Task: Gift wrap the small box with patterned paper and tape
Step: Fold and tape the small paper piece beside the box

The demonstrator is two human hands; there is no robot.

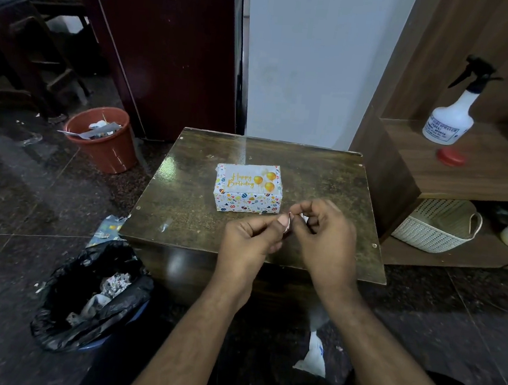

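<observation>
The small box (248,188), covered in white patterned paper with "Happy Birthday" and gold balloons on top, sits in the middle of a small brown table (325,180). In front of it, above the table's near edge, my left hand (250,238) and my right hand (324,233) meet. Between thumb and fingers both pinch a small scrap of paper or tape (290,220), mostly hidden by the fingers. Neither hand touches the box.
A black bin bag (81,293) holding paper scraps lies on the floor at the left, with a patterned offcut (108,229) beside it. An orange bucket (103,137) stands farther back. On the right, a wooden shelf (480,177) carries a spray bottle (452,118); a white basket (438,225) sits below.
</observation>
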